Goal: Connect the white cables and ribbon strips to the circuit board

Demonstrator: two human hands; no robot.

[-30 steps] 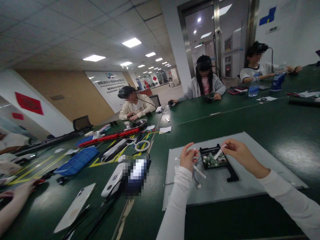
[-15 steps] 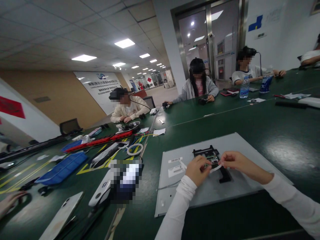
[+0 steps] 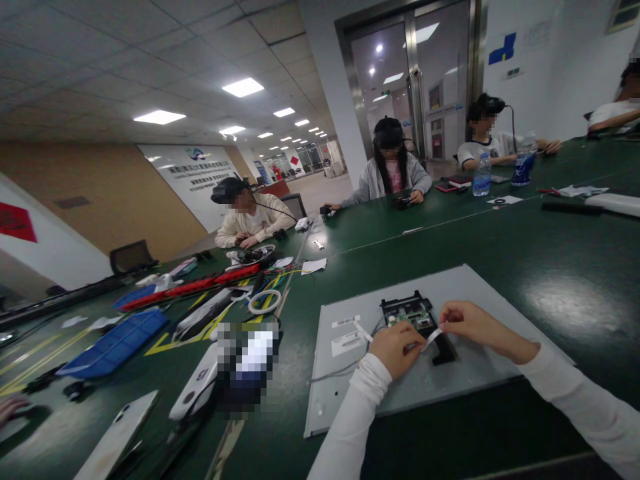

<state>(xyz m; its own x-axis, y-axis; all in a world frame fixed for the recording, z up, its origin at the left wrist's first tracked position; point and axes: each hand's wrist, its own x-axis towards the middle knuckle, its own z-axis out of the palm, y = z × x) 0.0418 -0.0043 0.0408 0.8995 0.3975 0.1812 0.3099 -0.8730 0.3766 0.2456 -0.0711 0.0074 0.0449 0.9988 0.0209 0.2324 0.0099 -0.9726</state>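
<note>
A thin white strip [image 3: 431, 339] stretches between my two hands; whether it is tape or a flat cable I cannot tell. My left hand [image 3: 397, 348] is closed in a pinch at its lower left end. The fingertips of my right hand [image 3: 465, 325] pinch the other end. Just behind the fingers sits a green circuit board [image 3: 423, 318] in a black bracket [image 3: 403, 303], mounted on a flat grey panel [image 3: 495, 313]. The bracket's black foot [image 3: 445, 352] reaches toward me below the strip. Another white strip [image 3: 362, 331] emerges beyond my left hand, beside a grey cable [image 3: 335, 372].
Left of the panel lie a phone with a lit screen [image 3: 256, 357], a white handheld device [image 3: 197, 387], a pale phone [image 3: 117, 437] and a blue tray [image 3: 117, 343]. A white ring [image 3: 265, 302] rests among cables. Several people sit around the green table [image 3: 360, 260].
My left hand has shifted down toward me, uncovering more of the circuit board. The strip now slants more steeply up to my right hand. The whole view has shifted slightly.
</note>
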